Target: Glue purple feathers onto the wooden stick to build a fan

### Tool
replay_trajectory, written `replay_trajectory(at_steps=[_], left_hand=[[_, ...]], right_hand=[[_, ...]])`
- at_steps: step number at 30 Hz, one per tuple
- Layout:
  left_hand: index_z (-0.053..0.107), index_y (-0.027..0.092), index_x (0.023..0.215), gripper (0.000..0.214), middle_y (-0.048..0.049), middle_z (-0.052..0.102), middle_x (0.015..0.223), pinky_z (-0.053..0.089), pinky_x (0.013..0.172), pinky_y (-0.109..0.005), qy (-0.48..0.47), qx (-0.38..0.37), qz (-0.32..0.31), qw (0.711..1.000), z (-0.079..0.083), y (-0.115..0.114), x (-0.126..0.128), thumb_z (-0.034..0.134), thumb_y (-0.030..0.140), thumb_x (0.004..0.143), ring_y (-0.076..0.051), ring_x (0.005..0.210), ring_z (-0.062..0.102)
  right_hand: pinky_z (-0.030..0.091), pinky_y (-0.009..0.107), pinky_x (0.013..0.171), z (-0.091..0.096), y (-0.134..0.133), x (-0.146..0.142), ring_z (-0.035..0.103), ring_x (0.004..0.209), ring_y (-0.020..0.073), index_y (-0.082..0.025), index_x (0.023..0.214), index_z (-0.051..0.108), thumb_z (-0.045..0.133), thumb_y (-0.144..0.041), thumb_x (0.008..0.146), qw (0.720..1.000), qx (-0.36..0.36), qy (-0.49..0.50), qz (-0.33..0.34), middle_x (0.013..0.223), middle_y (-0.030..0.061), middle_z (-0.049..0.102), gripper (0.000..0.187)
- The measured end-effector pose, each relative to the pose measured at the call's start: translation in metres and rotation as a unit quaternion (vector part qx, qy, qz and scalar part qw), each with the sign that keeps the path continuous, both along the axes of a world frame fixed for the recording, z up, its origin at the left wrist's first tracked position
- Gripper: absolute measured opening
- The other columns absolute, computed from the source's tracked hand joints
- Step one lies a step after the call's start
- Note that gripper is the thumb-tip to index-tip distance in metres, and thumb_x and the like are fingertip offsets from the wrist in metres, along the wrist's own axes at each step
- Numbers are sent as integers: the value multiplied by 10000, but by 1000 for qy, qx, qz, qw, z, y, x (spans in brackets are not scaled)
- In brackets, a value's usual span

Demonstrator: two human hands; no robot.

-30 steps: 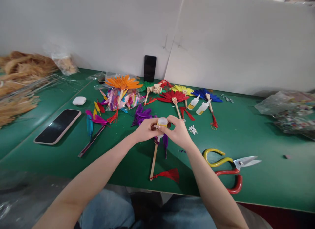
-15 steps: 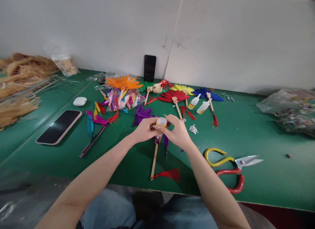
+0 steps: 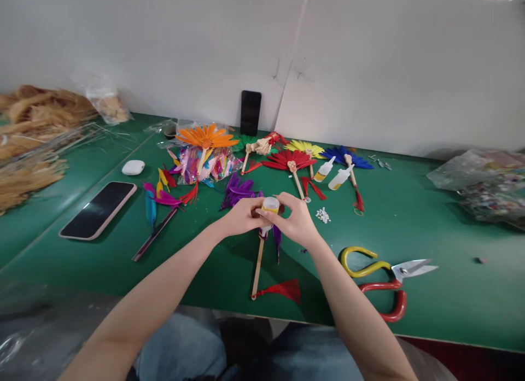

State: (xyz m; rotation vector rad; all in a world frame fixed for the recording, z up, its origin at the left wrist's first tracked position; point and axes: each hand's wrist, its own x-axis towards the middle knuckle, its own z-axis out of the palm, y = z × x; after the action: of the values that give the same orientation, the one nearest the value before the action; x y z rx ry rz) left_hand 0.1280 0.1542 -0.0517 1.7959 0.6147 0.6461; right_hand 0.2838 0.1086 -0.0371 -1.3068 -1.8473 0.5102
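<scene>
My left hand and my right hand have their fingers clamped on a small white plastic bottle with a yellow label, turned upside down. Below the bottle lies a flat pale wooden stick with a red thread tassel; whether the tip touches it, I cannot see. Right of the bottle are small white beads.

Two hands, three small bottles, two dark-screened phones, one pair of scissors and one small white case — plus four clearly visible flower-shaped fans on sticks: one orange, one red, one yellow, one blue.
</scene>
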Motion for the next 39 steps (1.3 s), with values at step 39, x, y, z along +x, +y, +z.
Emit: replay_trajectory(at_steps=[39], left_hand=[[581, 119, 786, 135, 13, 538, 697, 394, 568, -195, 2, 17, 5, 1000, 0, -4, 0, 623, 196, 682, -100, 638, 489]], right_hand=[[339, 287, 571, -6, 0, 3, 406, 629, 153, -193, 709, 548, 602, -391, 776, 999, 13, 3, 35, 640, -2, 442, 216]])
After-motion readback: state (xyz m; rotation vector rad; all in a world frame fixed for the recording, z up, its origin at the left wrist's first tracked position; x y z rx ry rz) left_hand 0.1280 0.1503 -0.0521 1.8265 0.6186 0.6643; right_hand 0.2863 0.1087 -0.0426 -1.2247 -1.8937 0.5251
